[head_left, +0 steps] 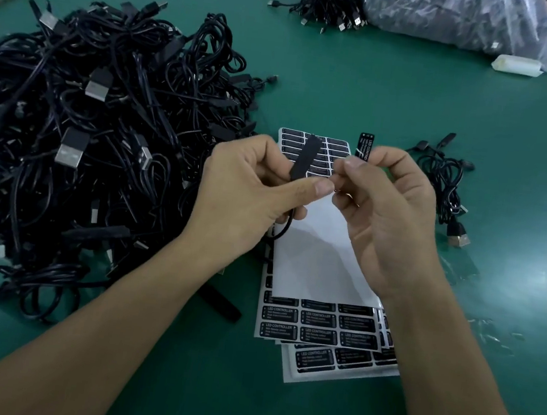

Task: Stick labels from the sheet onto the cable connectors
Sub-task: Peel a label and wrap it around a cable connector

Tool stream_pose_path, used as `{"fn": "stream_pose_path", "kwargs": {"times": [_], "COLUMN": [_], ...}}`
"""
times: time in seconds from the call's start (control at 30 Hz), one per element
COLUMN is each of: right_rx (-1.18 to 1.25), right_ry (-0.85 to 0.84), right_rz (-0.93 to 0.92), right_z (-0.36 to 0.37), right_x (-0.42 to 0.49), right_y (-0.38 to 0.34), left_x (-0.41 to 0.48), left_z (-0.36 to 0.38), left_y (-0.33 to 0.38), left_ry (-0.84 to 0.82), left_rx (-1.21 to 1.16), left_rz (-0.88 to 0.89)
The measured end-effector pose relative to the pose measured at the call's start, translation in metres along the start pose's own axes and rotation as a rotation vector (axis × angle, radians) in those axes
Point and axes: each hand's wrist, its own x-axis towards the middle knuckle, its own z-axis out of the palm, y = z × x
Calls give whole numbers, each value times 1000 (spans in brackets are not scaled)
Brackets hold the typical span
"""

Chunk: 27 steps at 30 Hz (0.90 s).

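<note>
Left hand [252,198]: fingers [268,156] curled, thumb and forefinger pinching the lower end of a black connector [305,158]; connector near upright, cable [285,229] hanging below the palm.

Right hand [388,214]: fingers clenched on one black label [365,147] with white print, standing upright just beside the connector at its 3 o'clock, not touching.

Both held above the label sheet [313,267] at centre: top rows filled, middle bare white, more sheets stacked beneath.

At 9 o'clock: large pile of black cables [84,136].
At 3 o'clock: small cable bundle [447,187].
At 1 o'clock: clear bag [460,20] of cables.

Green glossy worktop [492,320] under everything.
</note>
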Motion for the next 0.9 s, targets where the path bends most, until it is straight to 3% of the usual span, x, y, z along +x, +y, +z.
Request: {"fn": "stream_pose_path", "kwargs": {"times": [0.27, 0.43, 0.9], "right_rx": [-228, -500, -684], "right_ry": [-26, -69, -145], "right_rz": [-105, -140, -122], "right_z": [-2, -2, -2], "right_x": [-1, -2, -4], "right_y": [-3, -2, -6], "left_x": [1, 3, 4], "left_z": [1, 1, 2], "left_y": [-2, -1, -3], "left_ry": [106, 95, 0], "left_rx": [-11, -36, -14], "left_rz": [25, 58, 84]}}
